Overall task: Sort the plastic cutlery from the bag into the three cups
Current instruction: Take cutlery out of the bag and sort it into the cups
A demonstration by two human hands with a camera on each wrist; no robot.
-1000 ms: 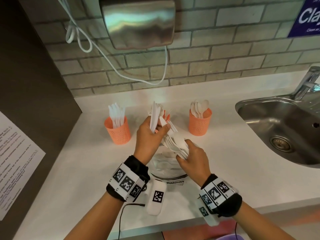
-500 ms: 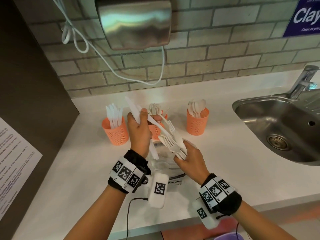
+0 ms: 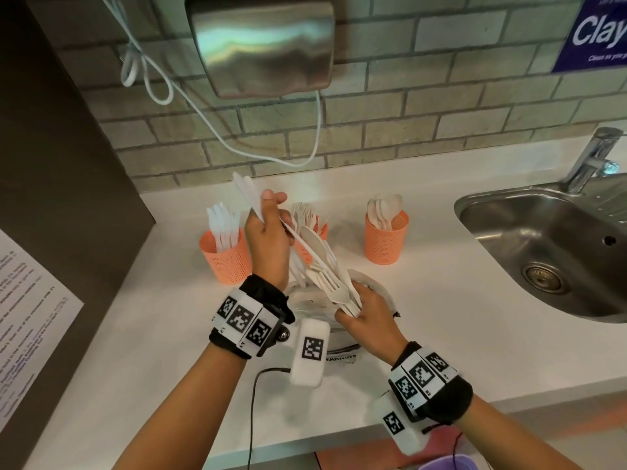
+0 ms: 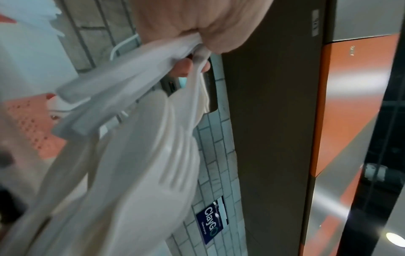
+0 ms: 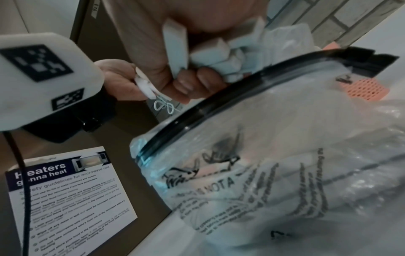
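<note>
Three orange mesh cups stand in a row on the white counter: the left cup holds knives, the middle cup forks, half hidden by my left hand, and the right cup spoons. My left hand grips a few white knives, blades slanting up and left, above and just right of the left cup. My right hand holds a bundle of forks and spoons by the handles over the clear zip bag. In the left wrist view the fingers clamp the knife handles.
A steel sink with a tap lies at the right. A steel wall unit with a white cable hangs over the cups. A dark panel with a printed notice closes the left side.
My left hand has drawn the knives away from the bundle and tipped them from upright to slanting left, moving toward the left cup. The right hand stays over the bag with its bundle.
</note>
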